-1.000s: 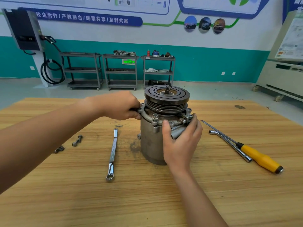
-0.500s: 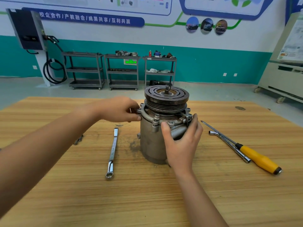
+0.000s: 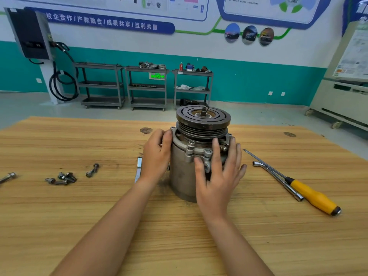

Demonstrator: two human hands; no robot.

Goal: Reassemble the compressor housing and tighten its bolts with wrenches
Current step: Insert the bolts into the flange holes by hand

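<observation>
The left hand (image 3: 157, 156) clasps the housing (image 3: 181, 176) rim. The right hand (image 3: 218, 176) presses it with fingers spread, where earlier it was cupped.

You wear the only camera on your head; it looks forward and down across the table (image 3: 59, 226), wide-angle, so the far edge bows. The compressor (image 3: 181, 176) stands near, about centre frame, and your forearms (image 3: 111, 226) run in from 6 o'clock to reach it. From it, the bolts (image 3: 61, 179) lie at 9 o'clock, the screwdriver (image 3: 314, 196) at 4. Past the table, at 12, the view takes in floor (image 3: 29, 104), carts (image 3: 147, 86) and wall (image 3: 258, 62).
</observation>
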